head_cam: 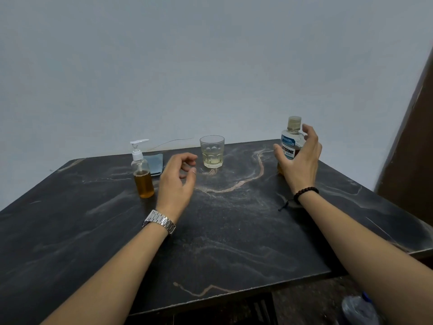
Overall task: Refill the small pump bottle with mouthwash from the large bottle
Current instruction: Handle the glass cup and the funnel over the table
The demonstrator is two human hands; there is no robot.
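The large mouthwash bottle (290, 146), standing just behind the right hand (298, 160), is showing a label with the brand "LISTERINE", its first letter partly hidden by the thumb. Under it "MINT" is showing. The small print above is too blurred to read.

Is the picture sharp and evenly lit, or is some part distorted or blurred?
Head view: soft, even light, no glare; the Listerine bottle label reads clearly; wide-angle bending stretches the forearms and the table edges; the plastic bottle at the bottom right corner is dim and blurred.
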